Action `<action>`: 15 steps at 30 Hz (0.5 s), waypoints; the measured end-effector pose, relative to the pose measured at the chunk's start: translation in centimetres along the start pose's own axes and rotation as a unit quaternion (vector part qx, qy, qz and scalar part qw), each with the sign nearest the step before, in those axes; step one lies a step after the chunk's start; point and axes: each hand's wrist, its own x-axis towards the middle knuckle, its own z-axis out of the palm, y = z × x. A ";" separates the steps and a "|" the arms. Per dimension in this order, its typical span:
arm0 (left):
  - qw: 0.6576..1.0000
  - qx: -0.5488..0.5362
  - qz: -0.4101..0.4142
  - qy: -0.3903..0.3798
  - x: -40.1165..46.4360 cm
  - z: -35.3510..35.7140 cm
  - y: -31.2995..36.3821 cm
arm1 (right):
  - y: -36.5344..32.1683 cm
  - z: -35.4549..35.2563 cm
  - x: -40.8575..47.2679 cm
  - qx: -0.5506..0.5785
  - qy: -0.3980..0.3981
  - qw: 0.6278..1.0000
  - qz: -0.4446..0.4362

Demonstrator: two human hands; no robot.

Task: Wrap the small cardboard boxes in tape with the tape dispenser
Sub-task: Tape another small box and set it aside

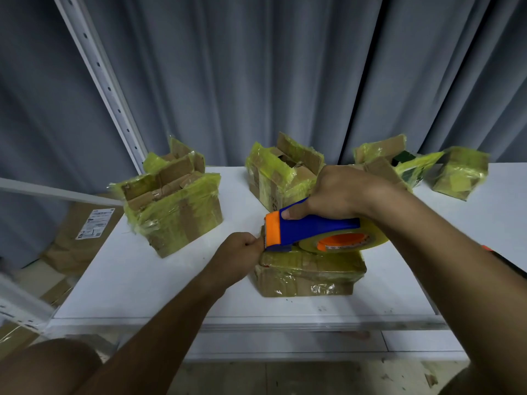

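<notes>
Right hand (339, 192) grips the blue-orange tape dispenser (308, 229), its mouth on the near cardboard box (308, 273) at the front of the white shelf (137, 275). Left hand (241, 249) pinches something at the cutter, likely the tape end. Risk: tape slipping and folding on itself, or box sliding. Count: five boxes, one dispenser.

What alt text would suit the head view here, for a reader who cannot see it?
A person's right hand grips a blue and orange tape dispenser on top of a flat, tape-wrapped cardboard box, while the left hand pinches at the dispenser's front end. Four more small cardboard boxes in yellowish tape sit behind on the white table, before a grey curtain.
</notes>
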 end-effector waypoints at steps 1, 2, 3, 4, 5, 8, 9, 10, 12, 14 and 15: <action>1.000 -0.010 -0.003 0.009 0.1 0.2 -0.3 | 0.0 -0.1 -0.1 0.001 -0.004 1.000 -0.001; 1.000 -0.010 -0.006 0.014 -0.1 0.4 -0.3 | -0.1 -0.2 -0.1 0.003 -0.008 1.000 -0.002; 1.000 -0.004 0.000 0.024 0.0 0.6 -0.5 | -0.1 -0.3 -0.2 0.007 -0.014 1.000 -0.006; 0.999 -0.005 0.003 0.035 -0.2 0.8 -0.4 | -0.1 -0.4 -0.2 0.011 -0.020 1.000 -0.011; 0.999 -0.012 0.005 0.043 -0.3 0.9 -0.4 | -0.1 -0.4 -0.3 0.015 -0.026 0.999 -0.015; 0.998 -0.045 0.001 0.048 0.1 0.9 -1.0 | 0.6 -0.5 -0.1 0.029 -0.042 0.999 -0.014; 0.996 -0.068 -0.019 0.047 0.2 0.7 -1.2 | 1.0 -0.6 -0.1 0.032 -0.045 0.998 -0.016; 0.993 -0.098 -0.043 0.042 0.4 0.5 -1.5 | 1.4 -0.7 -0.1 0.036 -0.050 0.998 -0.018; 0.988 -0.132 -0.075 0.021 0.6 0.0 -1.7 | 2.0 -0.6 -0.1 0.052 -0.060 0.997 -0.025; 0.989 -0.135 -0.057 0.001 0.4 0.0 -1.5 | 2.3 -0.4 -0.3 0.073 -0.067 0.995 -0.032; 0.990 -0.137 -0.043 0.001 0.4 0.1 -1.5 | 2.5 -0.3 -0.3 0.086 -0.068 0.993 -0.037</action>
